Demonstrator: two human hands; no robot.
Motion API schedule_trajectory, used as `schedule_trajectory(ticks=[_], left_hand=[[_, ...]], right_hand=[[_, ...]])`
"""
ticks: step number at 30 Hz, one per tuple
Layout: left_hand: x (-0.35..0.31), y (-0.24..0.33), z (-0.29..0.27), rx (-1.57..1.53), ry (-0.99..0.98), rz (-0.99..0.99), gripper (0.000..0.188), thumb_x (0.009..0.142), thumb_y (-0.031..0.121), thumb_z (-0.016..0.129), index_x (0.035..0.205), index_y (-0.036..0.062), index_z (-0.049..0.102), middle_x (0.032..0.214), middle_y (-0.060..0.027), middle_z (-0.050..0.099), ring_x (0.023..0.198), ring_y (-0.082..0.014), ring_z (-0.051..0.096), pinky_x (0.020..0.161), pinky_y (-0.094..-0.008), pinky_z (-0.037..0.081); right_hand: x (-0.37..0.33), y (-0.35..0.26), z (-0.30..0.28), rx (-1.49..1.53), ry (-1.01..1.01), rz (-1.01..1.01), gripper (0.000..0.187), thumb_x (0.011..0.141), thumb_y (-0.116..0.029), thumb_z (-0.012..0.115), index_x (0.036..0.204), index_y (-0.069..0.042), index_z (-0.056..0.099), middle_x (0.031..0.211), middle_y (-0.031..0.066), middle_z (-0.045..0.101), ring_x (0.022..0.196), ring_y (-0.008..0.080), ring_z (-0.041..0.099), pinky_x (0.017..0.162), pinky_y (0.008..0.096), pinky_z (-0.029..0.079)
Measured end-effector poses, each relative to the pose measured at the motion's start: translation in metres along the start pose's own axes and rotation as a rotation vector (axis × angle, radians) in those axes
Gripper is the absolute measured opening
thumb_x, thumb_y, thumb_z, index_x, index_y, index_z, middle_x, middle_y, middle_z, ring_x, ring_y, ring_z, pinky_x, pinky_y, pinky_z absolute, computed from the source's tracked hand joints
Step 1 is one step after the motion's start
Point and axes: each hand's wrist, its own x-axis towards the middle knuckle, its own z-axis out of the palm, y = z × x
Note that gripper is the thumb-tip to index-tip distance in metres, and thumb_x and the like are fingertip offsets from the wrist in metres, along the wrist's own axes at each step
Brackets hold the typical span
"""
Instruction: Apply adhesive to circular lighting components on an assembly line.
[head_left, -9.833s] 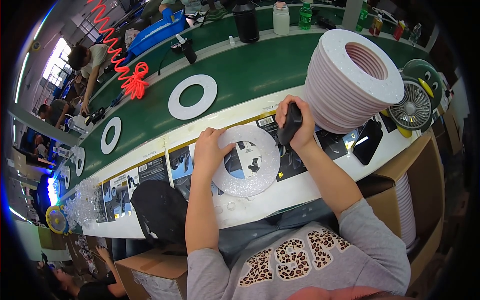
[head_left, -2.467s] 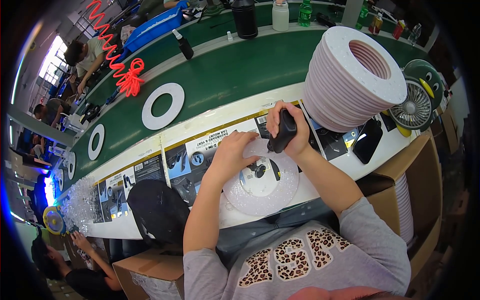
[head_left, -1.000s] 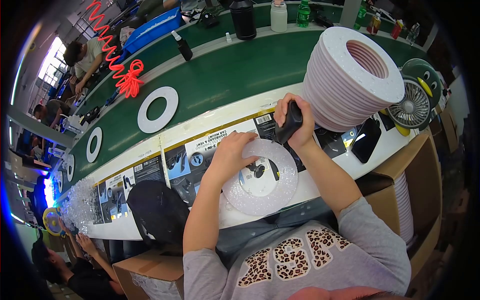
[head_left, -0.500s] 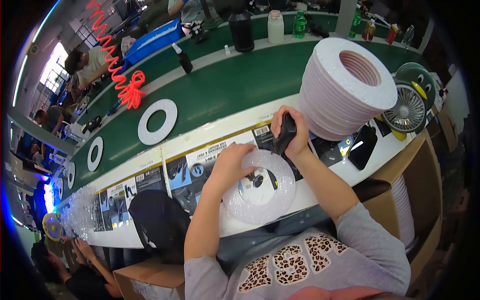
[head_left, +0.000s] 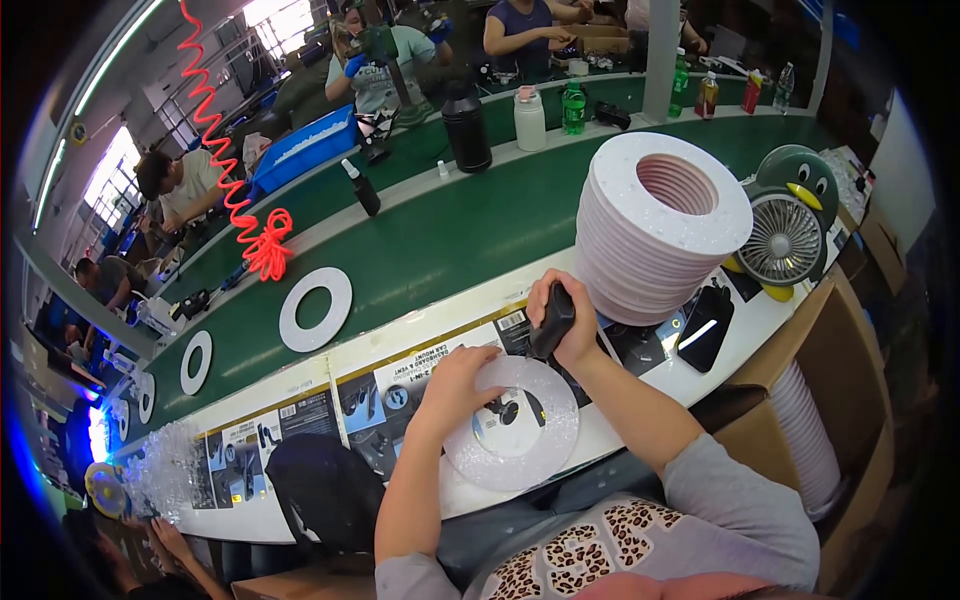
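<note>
A flat white ring (head_left: 558, 432) with a speckled surface lies on the white work ledge in front of me, over printed cardboard sheets. My left hand (head_left: 460, 392) grips its upper left part, thumb at the inner hole and fingers near the outer edge. In my right hand (head_left: 575, 338), closed in a fist, is a black-handled hand tool (head_left: 552, 325), held over the ring's upper right edge. Its working end is hidden or too dark to make out. Just beyond that hand rises a tall stack of similar white rings (head_left: 625, 245).
Loose white rings (head_left: 288, 312) lie on the green conveyor belt (head_left: 430, 240). Right of the stack are a phone (head_left: 706, 335) and a green fan (head_left: 785, 235). An open cardboard box (head_left: 862, 400) holds more rings. A black chair back (head_left: 320, 490) stands left; a red coiled hose (head_left: 268, 250) hangs over the belt.
The view has tilted upward, showing more of the people across the belt. Both hands keep nearly the same place on the ring, which stays where it lay.
</note>
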Motion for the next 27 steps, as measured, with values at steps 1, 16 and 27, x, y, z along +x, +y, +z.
schedule_trajectory(ticks=[1, 16, 27], left_hand=[[0.0, 0.0, 0.0, 0.001, 0.0, 0.0, 0.053, 0.069, 0.016, 0.081, 0.118, 0.0074, 0.062, 0.106, -0.0102, 0.067, 0.104, -0.0294, 0.06, 0.093, -0.0387, 0.046], [-0.004, -0.004, -0.007, 0.05, 0.047, -0.028, 0.05, 0.071, 0.016, 0.081, 0.116, 0.0058, 0.063, 0.108, -0.0112, 0.067, 0.104, -0.0295, 0.059, 0.093, -0.0387, 0.046], [-0.003, -0.008, -0.009, 0.056, 0.053, -0.031, 0.046, 0.073, 0.014, 0.08, 0.115, 0.0061, 0.063, 0.108, -0.0129, 0.066, 0.105, -0.0319, 0.06, 0.094, -0.0391, 0.046]], right_hand=[[0.001, 0.001, -0.001, 0.001, 0.0, -0.001, 0.039, 0.099, -0.038, 0.039, 0.075, -0.008, 0.043, 0.06, 0.0056, 0.045, 0.058, 0.0146, 0.046, 0.061, 0.0264, 0.038], [-0.003, -0.007, 0.005, 0.011, -0.024, -0.073, 0.039, 0.098, -0.039, 0.038, 0.075, -0.008, 0.042, 0.063, 0.0059, 0.043, 0.061, 0.0152, 0.044, 0.063, 0.0269, 0.037], [-0.001, -0.007, 0.005, -0.008, -0.022, -0.071, 0.039, 0.098, -0.038, 0.036, 0.075, -0.007, 0.042, 0.063, 0.006, 0.044, 0.062, 0.0158, 0.044, 0.063, 0.0272, 0.038]])
